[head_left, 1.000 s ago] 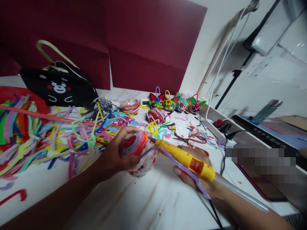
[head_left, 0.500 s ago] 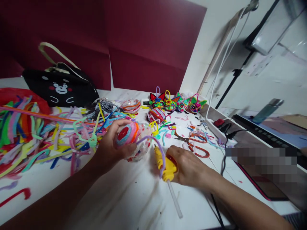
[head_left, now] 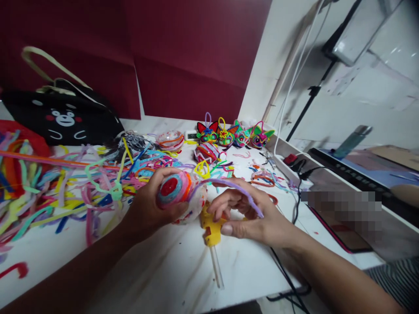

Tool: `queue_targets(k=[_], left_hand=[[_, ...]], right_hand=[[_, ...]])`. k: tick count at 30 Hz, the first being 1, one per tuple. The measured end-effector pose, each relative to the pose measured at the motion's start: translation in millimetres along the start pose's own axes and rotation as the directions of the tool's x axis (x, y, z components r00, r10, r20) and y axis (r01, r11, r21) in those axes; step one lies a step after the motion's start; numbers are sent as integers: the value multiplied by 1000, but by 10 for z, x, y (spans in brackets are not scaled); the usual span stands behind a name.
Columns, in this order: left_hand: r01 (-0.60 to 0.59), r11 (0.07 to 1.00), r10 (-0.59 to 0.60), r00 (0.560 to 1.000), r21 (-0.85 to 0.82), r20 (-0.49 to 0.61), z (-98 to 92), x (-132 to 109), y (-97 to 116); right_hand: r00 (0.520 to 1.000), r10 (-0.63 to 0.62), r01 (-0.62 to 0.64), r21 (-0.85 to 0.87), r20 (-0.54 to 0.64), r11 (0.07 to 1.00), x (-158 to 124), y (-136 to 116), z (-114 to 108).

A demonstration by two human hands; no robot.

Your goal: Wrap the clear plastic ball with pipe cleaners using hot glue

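My left hand [head_left: 147,207] is wrapped round a clear ball [head_left: 175,190] partly coiled with pipe cleaners in red, blue, pink and orange rings. From the ball a loose purple pipe cleaner [head_left: 234,185] arches over to my right hand [head_left: 252,216]. That hand has its thumb and fingers apart, with the strip's free end passing across it; I see no grip on it. Just beside and below its fingertips, a yellow hot glue gun [head_left: 212,231] lies on the table, a clear glue stick [head_left: 216,268] projecting toward me. My right hand partly covers the glue gun.
Pipe cleaners [head_left: 68,183] are heaped on the left before a black bag [head_left: 65,120]. Several decorated cat-eared balls [head_left: 225,136] stand at the back, near another wrapped ball [head_left: 207,152]. Orange-handled scissors [head_left: 263,180] lie behind my right hand. Black cables [head_left: 284,274] trail at the right.
My right hand has let go of the glue gun, which now lies on the table, and has opened beside the purple pipe cleaner. My left hand still holds the ball. The view has shifted right.
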State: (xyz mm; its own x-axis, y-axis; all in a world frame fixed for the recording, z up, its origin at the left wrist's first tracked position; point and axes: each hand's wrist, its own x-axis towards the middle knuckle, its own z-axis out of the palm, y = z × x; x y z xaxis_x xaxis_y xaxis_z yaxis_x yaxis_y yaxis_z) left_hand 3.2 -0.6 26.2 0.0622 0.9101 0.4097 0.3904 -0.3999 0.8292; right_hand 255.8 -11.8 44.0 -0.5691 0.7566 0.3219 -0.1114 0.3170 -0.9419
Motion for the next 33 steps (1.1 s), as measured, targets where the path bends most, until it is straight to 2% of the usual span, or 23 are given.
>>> queue_targets(k=[3,7,9,12,16,19,22,25,29,33], left_hand=[[-12,1000,12,999,23,33,13,-10,-1],[-5,999,2,995,32,98,17,-15,19],[-19,999,13,993,47,116,16,-15,35],[-34,997,26,992,64,120,12,-15,55],[-17,998,8,991,64,135,6,-23,67],[-31,998,22,987,55,156,2,-29,66],[-60,998,54,983,30,174,-3,-32,60],[-62,998,60,977,1,207,-13,-34,58],[-7,998,27,950,-62,312,-27,-41,62],[27,991,26,925,-135,379,-22,-60,49]], right_hand=[[998,-8,14,95,-62,995,82,-12,49],[982,-11,22,56,-191,998,226,-7,91],[976,-40,42,1,-215,999,283,13,107],[971,-115,82,-163,-210,983,336,49,106],[944,-275,188,-392,-182,901,378,86,67],[922,-356,249,-473,-151,845,404,102,47],[916,-374,265,-479,-147,837,420,103,43],[938,-303,209,-420,-171,883,415,85,36],[982,-70,16,-289,-178,957,379,38,16],[980,101,-125,-133,-173,983,343,24,-2]])
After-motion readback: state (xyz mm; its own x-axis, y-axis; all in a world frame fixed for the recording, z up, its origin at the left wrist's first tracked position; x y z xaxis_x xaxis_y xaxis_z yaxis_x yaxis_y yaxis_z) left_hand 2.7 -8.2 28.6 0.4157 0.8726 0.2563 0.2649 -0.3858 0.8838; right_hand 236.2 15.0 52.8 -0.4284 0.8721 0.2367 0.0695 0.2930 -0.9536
